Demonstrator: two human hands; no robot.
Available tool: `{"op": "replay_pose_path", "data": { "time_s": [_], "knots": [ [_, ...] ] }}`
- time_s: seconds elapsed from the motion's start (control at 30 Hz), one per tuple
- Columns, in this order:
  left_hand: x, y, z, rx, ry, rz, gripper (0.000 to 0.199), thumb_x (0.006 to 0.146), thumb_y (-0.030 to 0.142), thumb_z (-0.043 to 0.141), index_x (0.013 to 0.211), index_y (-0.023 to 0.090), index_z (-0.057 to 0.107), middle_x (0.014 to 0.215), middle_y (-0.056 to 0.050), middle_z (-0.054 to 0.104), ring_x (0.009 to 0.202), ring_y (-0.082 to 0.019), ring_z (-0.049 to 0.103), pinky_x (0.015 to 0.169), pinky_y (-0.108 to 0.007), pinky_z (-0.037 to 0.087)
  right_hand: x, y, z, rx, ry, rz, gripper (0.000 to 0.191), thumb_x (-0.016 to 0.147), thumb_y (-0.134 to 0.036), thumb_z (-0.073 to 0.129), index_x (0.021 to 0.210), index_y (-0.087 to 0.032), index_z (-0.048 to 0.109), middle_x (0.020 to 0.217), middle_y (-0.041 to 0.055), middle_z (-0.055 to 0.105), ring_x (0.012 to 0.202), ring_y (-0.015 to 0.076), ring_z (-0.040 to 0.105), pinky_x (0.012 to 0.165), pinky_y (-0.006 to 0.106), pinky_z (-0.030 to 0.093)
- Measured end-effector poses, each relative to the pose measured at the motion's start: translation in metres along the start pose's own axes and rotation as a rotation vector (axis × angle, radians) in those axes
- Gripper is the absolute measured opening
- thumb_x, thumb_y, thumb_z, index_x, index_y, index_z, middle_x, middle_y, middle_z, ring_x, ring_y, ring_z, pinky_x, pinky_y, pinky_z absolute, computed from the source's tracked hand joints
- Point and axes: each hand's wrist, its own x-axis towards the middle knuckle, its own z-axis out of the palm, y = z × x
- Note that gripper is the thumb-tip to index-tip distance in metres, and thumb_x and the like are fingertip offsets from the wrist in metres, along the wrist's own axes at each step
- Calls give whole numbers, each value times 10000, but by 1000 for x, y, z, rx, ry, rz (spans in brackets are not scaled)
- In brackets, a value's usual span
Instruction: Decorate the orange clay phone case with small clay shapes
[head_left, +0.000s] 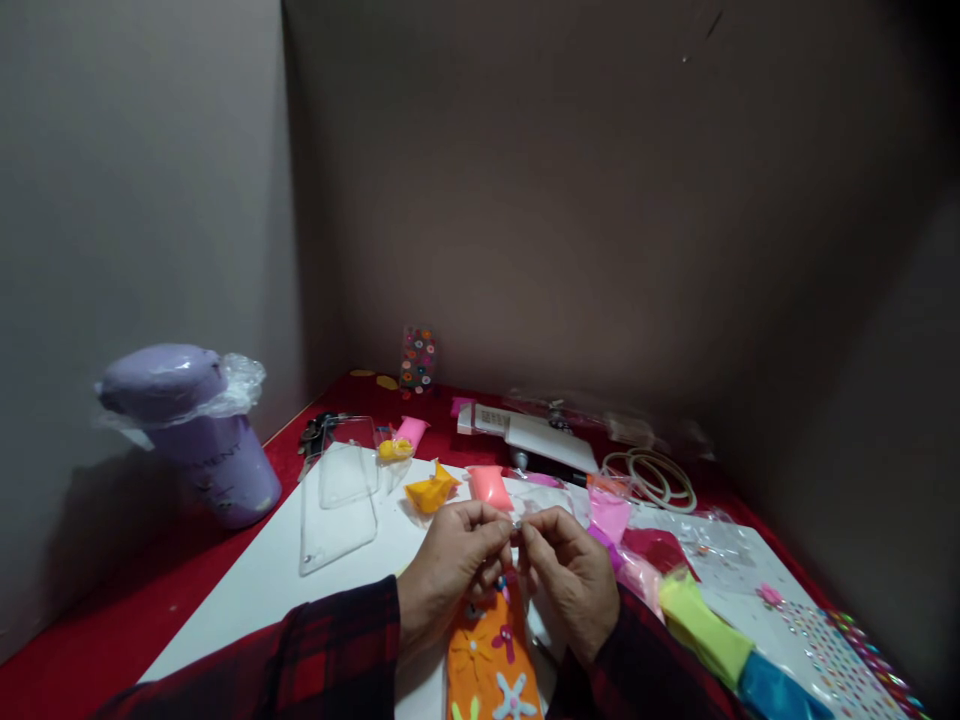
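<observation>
My left hand (459, 560) and my right hand (571, 575) meet at the fingertips, thumbs and forefingers pinched closed. Between them shows a tiny pale piece (517, 525), too small to identify. Just below lies an orange clay-covered panel (484, 690), shaped like a phone case, on a white board (217, 625). It bears a white starfish shape (514, 697), a dark pink shape (508, 643) and other small clay figures. My hands cover its far end.
Clear phone cases (337, 540) lie left; a purple lidded cup (217, 450) stands beyond them. Behind my hands are clay packets, orange (433, 491) and coral (490, 487). To the right are a yellow packet (705, 630), gem stickers (832, 645) and cream rings (660, 480).
</observation>
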Motion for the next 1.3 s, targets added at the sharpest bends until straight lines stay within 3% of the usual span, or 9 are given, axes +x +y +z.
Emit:
{"op": "replay_pose_path", "data": {
  "time_s": [0.43,0.67,0.87,1.3],
  "knots": [
    [-1,3,2,-33,-19,-32,225,794,315,525,643,153,484,361,79,380,270,-26,248,291,-148,206,2,5,0,-63,20,-3,216,825,-365,543,734,-168,557,580,-24,540,468,80,457,440,201,365],
    [-1,0,1,25,26,-39,247,747,367,613,707,158,487,428,65,444,320,-40,377,305,-127,255,-2,1,1,-192,31,-106,184,841,-314,517,723,-178,554,549,-26,548,468,93,486,464,207,388],
    [-1,0,0,23,7,-35,288,749,402,603,685,156,467,458,54,464,315,-32,352,294,-131,248,-5,0,-1,-313,18,-224,137,827,-255,521,732,-176,580,621,3,603,542,123,552,546,234,428],
    [0,-4,-1,20,19,-39,148,725,260,569,664,160,478,432,66,431,319,-40,334,302,-145,243,-5,-3,0,-382,2,-291,123,835,-215,512,730,-185,568,603,-19,588,514,104,540,516,218,406]
  ]
}}
